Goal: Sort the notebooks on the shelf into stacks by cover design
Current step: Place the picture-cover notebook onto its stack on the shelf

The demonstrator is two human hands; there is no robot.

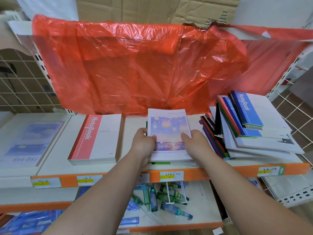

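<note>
1. Gripping the white lantern-print notebook [167, 131] at mid-shelf: left hand [144, 143] clasped on its left edge, right hand [194, 141] on its right.
2. Resting atop a short centre stack on the orange-edged white shelf [203, 173].
3. Flanked by a pink-banded notebook stack [96, 139] left, a jumbled blue, red and green notebook pile [245, 126] right.
4. Backed by a crinkled red plastic sheet [135, 65].

Two bare forearms rise from the lower edge of the frame and converge toward its centre, the left from the lower left, the right from the lower right. The left hand [144, 141] sits just left of centre, palm turned inward, its fingers curled around the edge of something flat, thumb on top. The right hand [193, 141] mirrors it just right of centre, knuckles up, fingers bent and pressed down, wrist nearly straight.
</note>
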